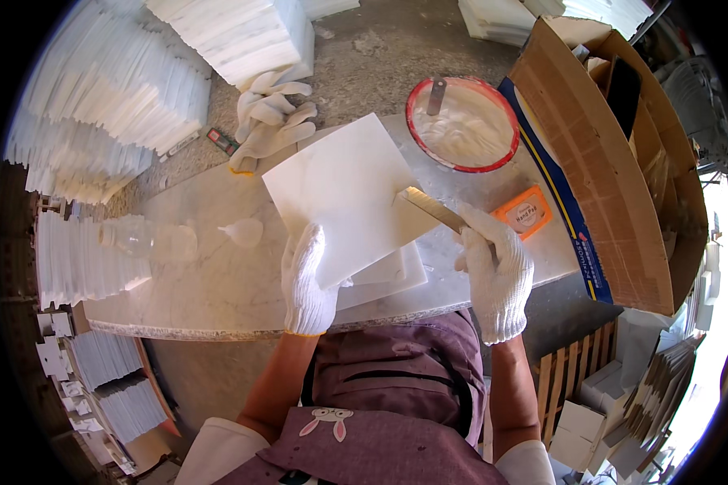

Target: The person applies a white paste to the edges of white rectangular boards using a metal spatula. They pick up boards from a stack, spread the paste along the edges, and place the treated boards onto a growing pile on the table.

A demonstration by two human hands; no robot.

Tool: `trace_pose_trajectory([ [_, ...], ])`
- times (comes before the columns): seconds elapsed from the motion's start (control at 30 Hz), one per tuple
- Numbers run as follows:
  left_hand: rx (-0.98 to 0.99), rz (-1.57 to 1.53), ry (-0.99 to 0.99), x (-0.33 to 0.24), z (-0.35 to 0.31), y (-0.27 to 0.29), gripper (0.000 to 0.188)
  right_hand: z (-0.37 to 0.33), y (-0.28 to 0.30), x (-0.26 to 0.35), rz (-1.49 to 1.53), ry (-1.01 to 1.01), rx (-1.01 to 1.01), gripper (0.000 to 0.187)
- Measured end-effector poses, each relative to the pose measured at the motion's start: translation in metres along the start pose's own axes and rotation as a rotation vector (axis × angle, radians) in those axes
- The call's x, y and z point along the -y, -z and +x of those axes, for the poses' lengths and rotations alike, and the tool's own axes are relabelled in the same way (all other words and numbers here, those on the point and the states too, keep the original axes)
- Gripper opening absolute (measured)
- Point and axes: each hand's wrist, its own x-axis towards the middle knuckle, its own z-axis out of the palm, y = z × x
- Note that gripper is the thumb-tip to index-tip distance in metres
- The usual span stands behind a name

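Observation:
A square white tile (344,190) is tilted up above the stone table (210,283). My left hand (307,283), in a white knit glove, grips its lower left edge. In my gloved right hand (497,271) is a putty knife (434,208), its blade tip touching the tile's right side. Under the raised tile lie more white tiles (408,267), partly hidden. Beyond my right hand, a red-rimmed bowl (469,133) holds white paste, with a small metal scraper (437,96) at its rim. An orange hand pad (524,212) lies just right of my right hand.
A pair of white gloves (271,121) lies at the table's far side, beside a small dark and red device (222,141). A clear plastic bottle (150,240) and a white funnel-shaped piece (244,233) sit at left. Tall tile stacks (121,97) rise behind; a cardboard box (598,170) stands right.

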Motion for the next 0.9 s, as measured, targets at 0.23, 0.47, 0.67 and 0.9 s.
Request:
trace_pose_trajectory([
  [0.23,0.037,-0.019,0.069,-0.008,-0.004,0.006,0.027,-0.012,0.017,0.009,0.166,-0.185,-0.05,0.026],
  [0.47,-0.037,0.055,0.123,-0.022,-0.04,0.048,0.028,-0.055,0.027,-0.021,0.497,-0.442,0.024,0.033],
  [0.67,-0.016,0.165,0.088,-0.023,-0.051,0.069,0.031,-0.071,0.018,-0.026,0.689,-0.545,0.16,0.039],
  [0.9,-0.048,0.221,0.175,-0.036,-0.049,0.057,0.032,-0.069,0.012,-0.031,1.041,-0.578,0.248,0.025],
])
